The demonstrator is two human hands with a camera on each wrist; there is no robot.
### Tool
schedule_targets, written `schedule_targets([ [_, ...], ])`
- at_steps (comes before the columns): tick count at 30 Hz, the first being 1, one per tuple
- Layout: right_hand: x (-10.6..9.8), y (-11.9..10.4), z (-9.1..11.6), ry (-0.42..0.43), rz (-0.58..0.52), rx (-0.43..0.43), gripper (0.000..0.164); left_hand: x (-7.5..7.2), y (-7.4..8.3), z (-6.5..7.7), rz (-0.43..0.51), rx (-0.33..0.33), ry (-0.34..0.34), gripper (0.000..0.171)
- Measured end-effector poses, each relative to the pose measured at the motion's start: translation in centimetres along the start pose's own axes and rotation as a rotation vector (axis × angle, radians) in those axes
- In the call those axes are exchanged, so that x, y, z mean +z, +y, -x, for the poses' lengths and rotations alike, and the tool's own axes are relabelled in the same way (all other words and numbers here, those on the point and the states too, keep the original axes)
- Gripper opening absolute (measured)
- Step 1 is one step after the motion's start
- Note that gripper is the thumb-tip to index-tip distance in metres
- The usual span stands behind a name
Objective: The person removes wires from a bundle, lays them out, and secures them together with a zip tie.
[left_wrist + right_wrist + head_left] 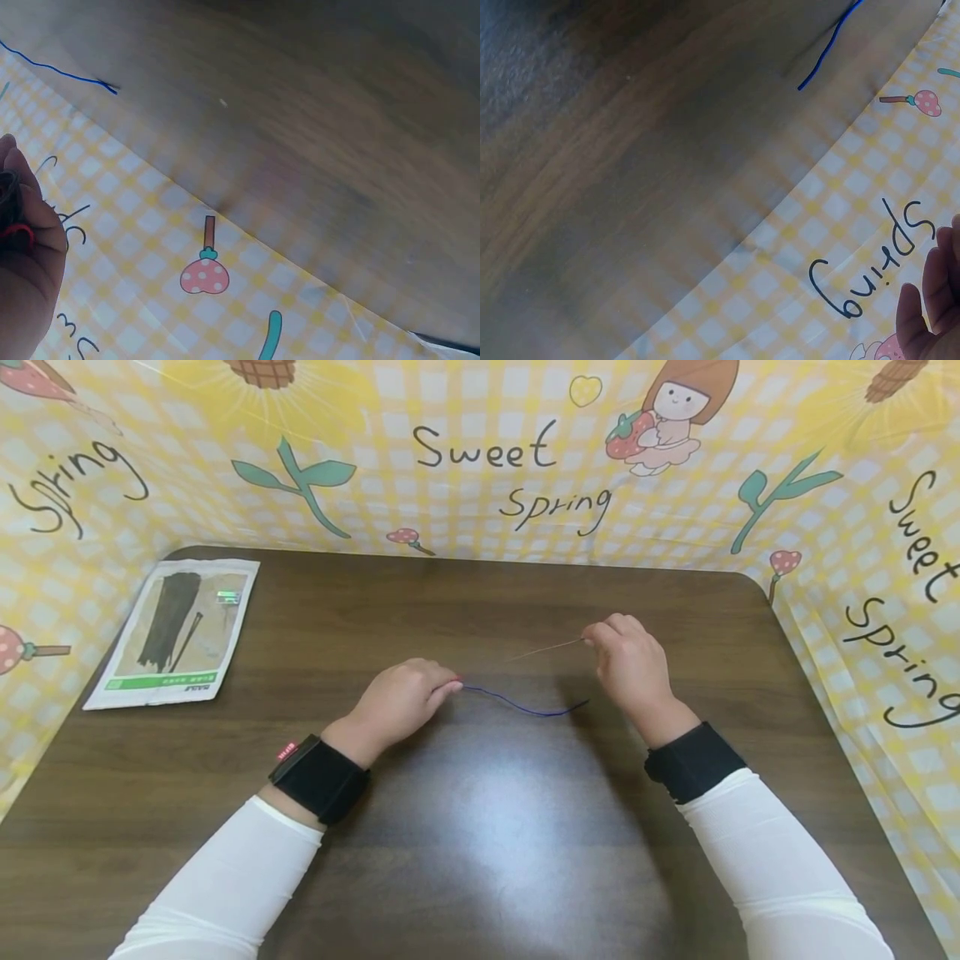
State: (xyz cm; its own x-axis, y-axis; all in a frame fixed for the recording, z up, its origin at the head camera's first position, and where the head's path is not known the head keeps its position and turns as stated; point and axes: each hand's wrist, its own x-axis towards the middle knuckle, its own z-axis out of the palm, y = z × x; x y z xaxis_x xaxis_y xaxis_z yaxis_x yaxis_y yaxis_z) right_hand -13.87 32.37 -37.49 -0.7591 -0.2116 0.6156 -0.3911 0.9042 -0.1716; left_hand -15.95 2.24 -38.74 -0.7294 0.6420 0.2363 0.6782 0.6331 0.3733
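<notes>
My left hand (405, 697) pinches one end of a thin blue strand (525, 707), wire or cord, I cannot tell which. The strand runs right in a shallow curve to a free end just above the table. Inside that hand, the left wrist view shows something dark (9, 199) with a red band (21, 232), mostly hidden by the fingers. Thumb and fingers of my right hand (630, 660) pinch a very thin, pale strand (547, 649) that points left and slightly down. Its far end fades near the table's middle. The two strands do not touch.
A flat white packet (172, 631) with a dark picture and a green band lies at the table's left. Brown wood makes up the tabletop (480, 860). A yellow checked cloth (480, 502) stands like a wall along the back and both sides.
</notes>
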Motion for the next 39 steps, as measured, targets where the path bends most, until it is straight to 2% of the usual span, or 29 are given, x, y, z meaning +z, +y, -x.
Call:
schedule_targets([
  [11, 0.2, 0.2, -0.2, -0.007, -0.006, 0.020, 0.010, -0.5, -1.1, 0.4, 0.039, 0.005, 0.033, 0.015],
  [25, 0.5, 0.4, -0.4, 0.009, -0.016, 0.034, 0.005, -0.7, -1.4, 0.6, 0.045, -0.057, 0.021, 0.017],
  [30, 0.6, 0.4, -0.5, 0.025, -0.016, 0.031, 0.004, -0.9, -1.6, 0.7, 0.036, -0.065, 0.044, 0.014],
  [33, 0.7, 0.5, -0.5, 0.030, -0.021, 0.027, 0.004, -1.1, -1.9, 0.9, 0.035, -0.075, 0.057, 0.018],
  [39, 0.8, 0.5, -0.7, 0.041, -0.028, 0.011, 0.005, -1.4, -2.5, 1.0, 0.083, -0.091, 0.019, 0.014],
])
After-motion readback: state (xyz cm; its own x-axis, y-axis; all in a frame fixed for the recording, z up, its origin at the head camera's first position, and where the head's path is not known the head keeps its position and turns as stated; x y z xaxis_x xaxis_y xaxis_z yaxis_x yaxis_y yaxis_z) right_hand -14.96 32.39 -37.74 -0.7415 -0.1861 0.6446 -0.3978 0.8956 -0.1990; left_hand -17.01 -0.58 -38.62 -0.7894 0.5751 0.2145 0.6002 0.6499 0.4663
